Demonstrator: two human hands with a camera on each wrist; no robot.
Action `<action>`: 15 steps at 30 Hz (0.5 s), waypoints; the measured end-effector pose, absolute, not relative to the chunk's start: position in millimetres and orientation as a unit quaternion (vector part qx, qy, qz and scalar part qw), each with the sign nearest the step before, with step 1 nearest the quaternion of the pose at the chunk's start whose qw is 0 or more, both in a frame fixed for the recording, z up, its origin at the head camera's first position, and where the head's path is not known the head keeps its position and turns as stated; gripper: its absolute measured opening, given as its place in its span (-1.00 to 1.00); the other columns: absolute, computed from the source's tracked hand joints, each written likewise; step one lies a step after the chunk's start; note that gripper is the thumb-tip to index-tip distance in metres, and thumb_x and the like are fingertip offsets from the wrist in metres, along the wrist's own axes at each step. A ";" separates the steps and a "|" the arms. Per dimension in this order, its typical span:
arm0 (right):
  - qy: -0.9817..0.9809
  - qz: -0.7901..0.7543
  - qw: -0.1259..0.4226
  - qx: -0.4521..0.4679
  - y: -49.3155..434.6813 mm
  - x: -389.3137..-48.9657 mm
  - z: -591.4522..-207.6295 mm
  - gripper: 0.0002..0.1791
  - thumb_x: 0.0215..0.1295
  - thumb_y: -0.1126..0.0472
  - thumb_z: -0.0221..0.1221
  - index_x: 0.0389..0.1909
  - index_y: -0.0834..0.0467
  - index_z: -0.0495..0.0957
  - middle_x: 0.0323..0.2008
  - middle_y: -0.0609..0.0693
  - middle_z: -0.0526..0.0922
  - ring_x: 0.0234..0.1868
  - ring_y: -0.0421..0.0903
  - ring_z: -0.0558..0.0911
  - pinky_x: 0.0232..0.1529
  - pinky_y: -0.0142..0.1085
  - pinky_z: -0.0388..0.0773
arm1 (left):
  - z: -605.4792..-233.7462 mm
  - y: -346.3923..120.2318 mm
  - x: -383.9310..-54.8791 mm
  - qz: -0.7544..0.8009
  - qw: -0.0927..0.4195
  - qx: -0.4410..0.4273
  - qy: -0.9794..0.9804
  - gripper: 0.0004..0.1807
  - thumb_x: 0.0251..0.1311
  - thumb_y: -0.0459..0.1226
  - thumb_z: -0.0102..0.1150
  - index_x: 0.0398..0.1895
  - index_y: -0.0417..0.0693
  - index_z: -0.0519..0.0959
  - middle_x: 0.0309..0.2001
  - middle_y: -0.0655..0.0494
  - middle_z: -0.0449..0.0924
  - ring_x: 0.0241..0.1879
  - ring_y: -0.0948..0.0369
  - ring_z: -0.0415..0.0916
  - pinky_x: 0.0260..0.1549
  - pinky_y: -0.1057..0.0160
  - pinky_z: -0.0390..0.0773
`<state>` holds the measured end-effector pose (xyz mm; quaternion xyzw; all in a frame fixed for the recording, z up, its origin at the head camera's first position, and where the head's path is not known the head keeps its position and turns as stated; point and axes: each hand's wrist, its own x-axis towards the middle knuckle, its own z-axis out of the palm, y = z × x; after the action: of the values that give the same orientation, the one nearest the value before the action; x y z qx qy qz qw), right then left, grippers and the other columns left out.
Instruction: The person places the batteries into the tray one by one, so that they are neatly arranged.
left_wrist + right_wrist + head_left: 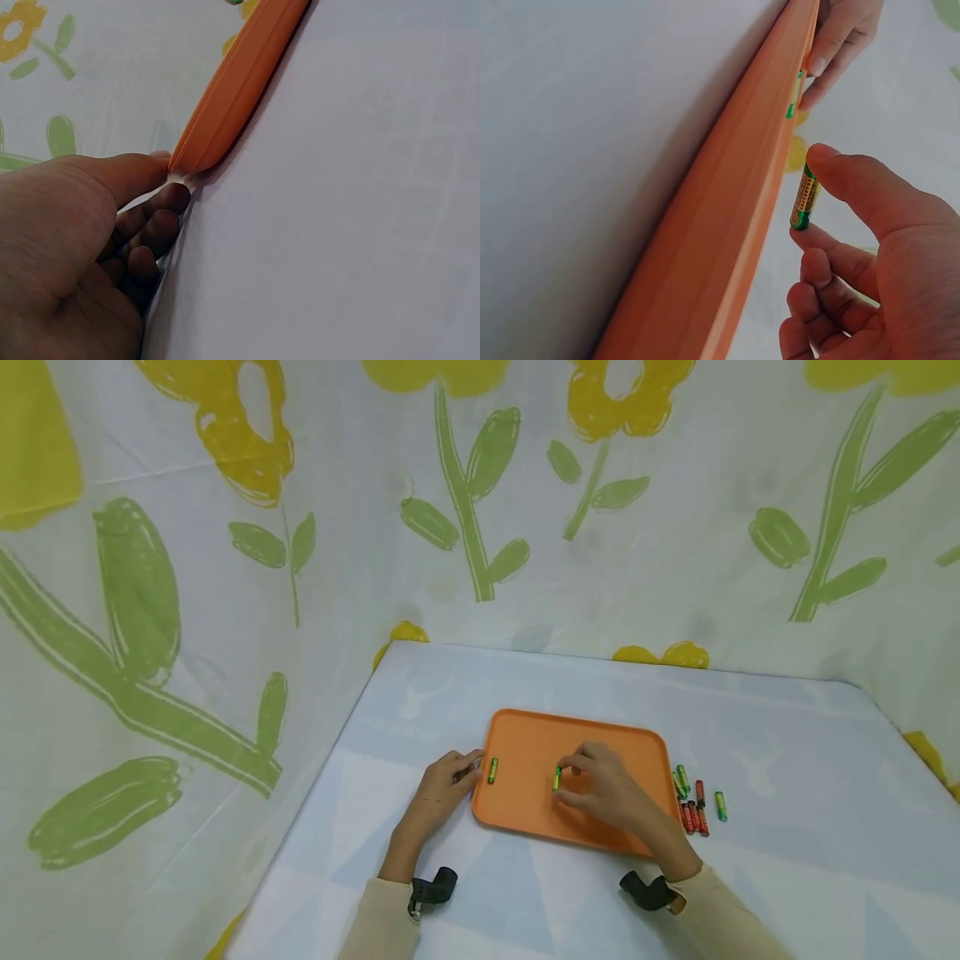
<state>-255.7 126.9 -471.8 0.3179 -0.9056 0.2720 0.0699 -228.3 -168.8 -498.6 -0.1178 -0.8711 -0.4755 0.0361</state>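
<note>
An orange rectangular tray (521, 806) lies on the table. My left hand (438, 793) holds its left rim; the left wrist view shows the thumb (139, 171) against the edge and the fingers curled below. Over the middle of the tray, my right hand (611, 789) pinches a small green and gold battery (806, 196) by its two ends, between thumb and index finger. In the right wrist view this battery is tilted and apart from the tray. Another green battery (492, 771) lies near the tray's left side, close to my left hand.
To the right of the tray lie several loose batteries, some green (682, 778) and some red (692, 817). One green battery (721, 806) sits a little farther right. A pale patterned cloth (795, 760) covers the table. Flower-printed curtain (360, 543) hangs behind and at the left.
</note>
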 end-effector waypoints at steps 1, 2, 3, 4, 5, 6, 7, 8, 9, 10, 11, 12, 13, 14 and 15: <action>-0.905 0.273 0.069 0.318 124.9 -256.6 -472.1 -0.62 0.07 0.05 0.52 -0.13 0.10 0.68 -0.31 -0.15 0.42 -0.20 -0.15 0.37 -0.13 -0.11 0.28 | -498.8 -168.8 -228.8 -0.474 0.037 -0.117 -0.872 -0.55 0.44 -0.25 0.15 0.35 -0.10 0.50 -0.26 0.18 0.47 -0.31 0.22 0.34 -0.34 0.29 0.40; -0.904 0.274 0.070 0.319 123.1 -257.6 -472.7 -0.62 0.06 0.06 0.53 -0.13 0.10 0.68 -0.32 -0.15 0.42 -0.20 -0.15 0.37 -0.12 -0.11 0.27 | -499.0 -168.9 -229.2 -0.474 0.037 -0.117 -0.872 -0.55 0.44 -0.25 0.15 0.35 -0.09 0.50 -0.27 0.17 0.47 -0.32 0.22 0.34 -0.34 0.29 0.40; -0.904 0.272 0.072 0.322 121.5 -258.9 -473.9 -0.62 0.06 0.06 0.53 -0.13 0.10 0.68 -0.32 -0.16 0.41 -0.21 -0.16 0.37 -0.12 -0.10 0.27 | -498.9 -169.0 -229.4 -0.475 0.037 -0.117 -0.871 -0.55 0.44 -0.25 0.15 0.35 -0.09 0.50 -0.27 0.17 0.46 -0.32 0.21 0.33 -0.34 0.28 0.40; -0.904 0.272 0.072 0.323 120.0 -259.8 -474.7 -0.62 0.06 0.06 0.53 -0.14 0.11 0.69 -0.32 -0.16 0.41 -0.21 -0.15 0.37 -0.13 -0.11 0.26 | -499.2 -169.1 -229.5 -0.476 0.036 -0.117 -0.871 -0.55 0.44 -0.25 0.15 0.35 -0.09 0.50 -0.28 0.17 0.46 -0.32 0.21 0.33 -0.34 0.29 0.39; -0.903 0.271 0.073 0.324 118.4 -261.1 -475.9 -0.62 0.06 0.05 0.53 -0.14 0.11 0.69 -0.32 -0.15 0.42 -0.21 -0.16 0.36 -0.14 -0.11 0.26 | -499.3 -169.2 -229.5 -0.478 0.036 -0.117 -0.870 -0.55 0.44 -0.25 0.15 0.35 -0.09 0.50 -0.28 0.17 0.46 -0.32 0.21 0.33 -0.35 0.29 0.39; -0.902 0.271 0.075 0.327 116.5 -261.9 -476.2 -0.62 0.06 0.05 0.53 -0.14 0.11 0.69 -0.33 -0.15 0.42 -0.22 -0.16 0.36 -0.14 -0.12 0.26 | -499.6 -169.3 -229.7 -0.480 0.034 -0.116 -0.869 -0.55 0.44 -0.25 0.15 0.35 -0.09 0.50 -0.28 0.17 0.45 -0.32 0.21 0.33 -0.35 0.29 0.38; -0.902 0.270 0.077 0.329 114.6 -262.4 -476.3 -0.62 0.06 0.05 0.53 -0.14 0.12 0.69 -0.32 -0.14 0.42 -0.22 -0.16 0.36 -0.15 -0.13 0.27 | -499.8 -169.3 -229.9 -0.481 0.033 -0.115 -0.868 -0.55 0.44 -0.24 0.15 0.35 -0.09 0.50 -0.29 0.17 0.45 -0.32 0.21 0.32 -0.35 0.29 0.38; -0.902 0.270 0.077 0.329 112.4 -262.8 -476.3 -0.62 0.06 0.05 0.53 -0.14 0.12 0.69 -0.32 -0.13 0.43 -0.22 -0.15 0.37 -0.16 -0.14 0.27 | -499.9 -169.3 -229.9 -0.482 0.031 -0.114 -0.868 -0.55 0.44 -0.24 0.15 0.36 -0.08 0.50 -0.29 0.17 0.45 -0.32 0.21 0.32 -0.35 0.29 0.38; -0.902 0.269 0.076 0.329 110.1 -263.2 -476.2 -0.61 0.06 0.05 0.53 -0.14 0.12 0.69 -0.32 -0.12 0.43 -0.22 -0.14 0.37 -0.16 -0.14 0.27 | -499.9 -169.2 -230.1 -0.482 0.031 -0.113 -0.868 -0.55 0.44 -0.24 0.15 0.36 -0.08 0.50 -0.29 0.17 0.45 -0.32 0.21 0.32 -0.36 0.29 0.38; -0.902 0.270 0.074 0.328 107.6 -263.3 -475.4 -0.61 0.06 0.04 0.53 -0.14 0.12 0.68 -0.32 -0.11 0.44 -0.22 -0.13 0.38 -0.16 -0.14 0.27 | -500.1 -169.2 -230.4 -0.482 0.030 -0.112 -0.869 -0.55 0.44 -0.24 0.15 0.36 -0.09 0.49 -0.29 0.16 0.45 -0.32 0.21 0.32 -0.36 0.29 0.37; -0.901 0.272 0.072 0.329 105.2 -263.6 -474.9 -0.61 0.06 0.04 0.53 -0.14 0.13 0.68 -0.32 -0.09 0.44 -0.21 -0.11 0.39 -0.16 -0.14 0.27 | -500.2 -169.0 -230.6 -0.482 0.030 -0.111 -0.869 -0.55 0.44 -0.24 0.15 0.36 -0.08 0.50 -0.29 0.16 0.45 -0.32 0.22 0.32 -0.36 0.30 0.37; -0.901 0.275 0.070 0.329 102.8 -263.7 -474.2 -0.61 0.06 0.04 0.53 -0.14 0.13 0.69 -0.32 -0.08 0.45 -0.21 -0.10 0.39 -0.15 -0.14 0.28 | -500.2 -168.9 -230.6 -0.481 0.029 -0.110 -0.869 -0.55 0.44 -0.24 0.15 0.36 -0.08 0.50 -0.29 0.16 0.44 -0.32 0.22 0.32 -0.36 0.30 0.37; -0.900 0.278 0.067 0.328 100.5 -263.7 -473.5 -0.60 0.05 0.05 0.53 -0.14 0.14 0.69 -0.32 -0.08 0.45 -0.21 -0.10 0.39 -0.15 -0.13 0.27 | -499.9 -168.6 -230.5 -0.482 0.029 -0.109 -0.869 -0.55 0.44 -0.24 0.15 0.36 -0.08 0.50 -0.29 0.16 0.44 -0.32 0.22 0.32 -0.36 0.30 0.37; -0.900 0.279 0.064 0.328 98.4 -264.0 -473.3 -0.60 0.05 0.04 0.53 -0.14 0.14 0.69 -0.32 -0.08 0.44 -0.21 -0.10 0.38 -0.15 -0.14 0.27 | -499.7 -168.2 -230.6 -0.483 0.029 -0.109 -0.868 -0.55 0.44 -0.24 0.15 0.36 -0.08 0.50 -0.29 0.15 0.44 -0.33 0.22 0.32 -0.36 0.30 0.37; -0.900 0.282 0.062 0.327 96.4 -264.2 -472.9 -0.60 0.05 0.04 0.53 -0.14 0.15 0.69 -0.32 -0.08 0.43 -0.21 -0.10 0.38 -0.15 -0.14 0.26 | -499.6 -167.8 -230.6 -0.484 0.031 -0.110 -0.868 -0.55 0.43 -0.24 0.16 0.35 -0.09 0.50 -0.29 0.15 0.44 -0.33 0.22 0.32 -0.36 0.30 0.37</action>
<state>-264.2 96.4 -472.9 0.3274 -0.8998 0.2818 0.0616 -230.6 -167.8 -499.6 -0.1098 -0.8679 -0.4835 0.0305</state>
